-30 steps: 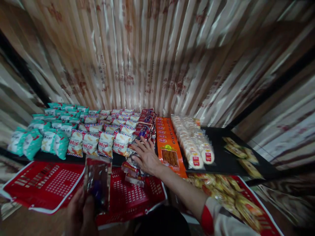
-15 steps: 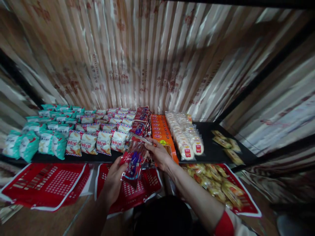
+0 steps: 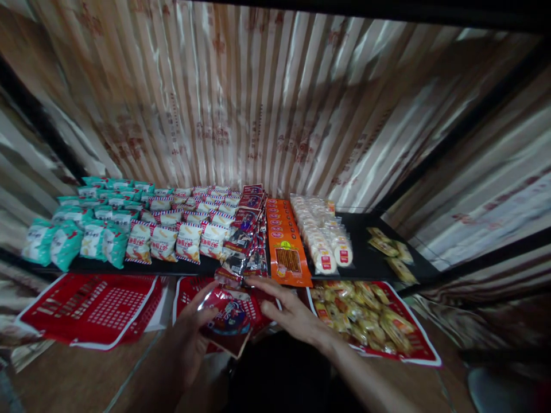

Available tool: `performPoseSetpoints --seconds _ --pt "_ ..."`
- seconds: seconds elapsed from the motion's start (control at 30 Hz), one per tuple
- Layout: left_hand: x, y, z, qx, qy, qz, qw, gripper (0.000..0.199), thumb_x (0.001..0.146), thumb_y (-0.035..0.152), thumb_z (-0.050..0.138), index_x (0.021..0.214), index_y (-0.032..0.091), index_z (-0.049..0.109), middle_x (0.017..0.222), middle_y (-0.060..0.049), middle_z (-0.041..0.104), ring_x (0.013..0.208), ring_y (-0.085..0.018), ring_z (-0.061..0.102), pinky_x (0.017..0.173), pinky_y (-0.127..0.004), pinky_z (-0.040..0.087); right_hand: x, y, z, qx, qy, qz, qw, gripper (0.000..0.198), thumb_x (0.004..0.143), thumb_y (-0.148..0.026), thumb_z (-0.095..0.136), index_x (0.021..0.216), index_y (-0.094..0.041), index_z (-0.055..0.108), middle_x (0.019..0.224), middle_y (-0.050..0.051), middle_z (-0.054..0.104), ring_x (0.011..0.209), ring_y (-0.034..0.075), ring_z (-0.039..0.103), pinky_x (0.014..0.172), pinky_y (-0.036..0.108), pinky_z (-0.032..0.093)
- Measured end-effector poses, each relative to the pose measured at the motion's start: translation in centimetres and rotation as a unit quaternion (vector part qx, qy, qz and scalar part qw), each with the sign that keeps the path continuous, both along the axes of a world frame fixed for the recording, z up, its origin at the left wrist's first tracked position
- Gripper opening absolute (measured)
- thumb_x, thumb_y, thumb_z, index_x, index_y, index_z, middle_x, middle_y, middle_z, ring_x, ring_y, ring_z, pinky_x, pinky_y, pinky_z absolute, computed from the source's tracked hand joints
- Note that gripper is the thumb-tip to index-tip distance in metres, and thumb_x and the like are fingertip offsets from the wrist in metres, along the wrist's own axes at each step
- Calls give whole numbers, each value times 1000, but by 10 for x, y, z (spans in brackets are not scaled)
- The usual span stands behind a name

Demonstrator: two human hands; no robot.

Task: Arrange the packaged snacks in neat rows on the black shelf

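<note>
In my left hand (image 3: pixel 191 330) is a shiny dark red snack packet (image 3: pixel 228 321) with a blue and white print. My thumb lies over its left edge and the other fingers are mostly hidden beneath. My right hand (image 3: pixel 290 310) is at the packet's upper right, fingers stretched out and thumb apart, the fingertips close to its top edge. Just beyond both hands, a row of similar dark red packets (image 3: pixel 245 221) runs back along the black shelf (image 3: pixel 359 252). Orange packets (image 3: pixel 287 252) of brown sticks lie right of that row.
White-and-red snack bags (image 3: pixel 188 241) and teal bags (image 3: pixel 66 244) fill the shelf's left side. Round white crackers (image 3: pixel 322 258) and a few yellow packets (image 3: pixel 383 244) lie right. Below are red baskets (image 3: pixel 86 310), one holding yellow packets (image 3: pixel 361 318). A striped curtain (image 3: pixel 241 103) hangs behind.
Both hands have come down and nearer to me with the red packet, off the shelf's front edge. My right hand's fingers have spread from their grip. The view has shifted slightly.
</note>
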State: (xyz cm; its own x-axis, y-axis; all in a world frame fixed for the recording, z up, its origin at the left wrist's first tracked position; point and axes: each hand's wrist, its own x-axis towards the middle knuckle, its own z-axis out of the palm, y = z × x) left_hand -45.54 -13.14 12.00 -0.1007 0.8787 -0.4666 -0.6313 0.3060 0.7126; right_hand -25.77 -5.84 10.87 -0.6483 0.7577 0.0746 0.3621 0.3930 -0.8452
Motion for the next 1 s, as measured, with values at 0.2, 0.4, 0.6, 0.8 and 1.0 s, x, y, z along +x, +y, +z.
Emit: performPoseSetpoints --seconds 0.2,0.4,0.6,0.8,1.0 --pt "3 7 -8 18 -37 -30 999 52 61 24 66 111 14 58 87 -10 69 71 -22 66 59 -31 52 -25 -18 -14 -128 71 8 989 55 76 -49 60 125 -26 51 120 4 60 108 23 56 95 41 42" --pt "-1 9 0 130 76 -16 988 59 78 45 53 130 18 42 71 -3 62 58 -14 57 47 -22 41 -38 -11 -33 -235 181 -180 938 42 70 -57 61 88 -19 63 77 2 68 70 20 63 69 35 51" --pt "-4 42 -44 210 450 -16 868 28 75 33 57 98 18 66 107 -10 62 100 -24 57 82 -33 49 -33 34 -30 -216 208 -279 912 47 68 -56 63 97 -19 59 80 5 69 73 22 64 68 36 52" --pt "13 67 -89 286 663 -19 691 40 81 24 48 120 18 54 140 -10 39 134 -27 25 107 -45 31 -21 88 -32 -84 117 -298 943 39 73 -48 57 100 -19 61 83 5 70 80 23 64 72 37 52" --pt "19 88 -101 294 700 -40 649 52 84 29 47 134 18 36 147 -12 27 138 -27 15 107 -49 29 -26 117 -27 -34 58 -315 947 31 76 -40 56 97 -19 62 85 6 70 78 21 63 71 33 50"
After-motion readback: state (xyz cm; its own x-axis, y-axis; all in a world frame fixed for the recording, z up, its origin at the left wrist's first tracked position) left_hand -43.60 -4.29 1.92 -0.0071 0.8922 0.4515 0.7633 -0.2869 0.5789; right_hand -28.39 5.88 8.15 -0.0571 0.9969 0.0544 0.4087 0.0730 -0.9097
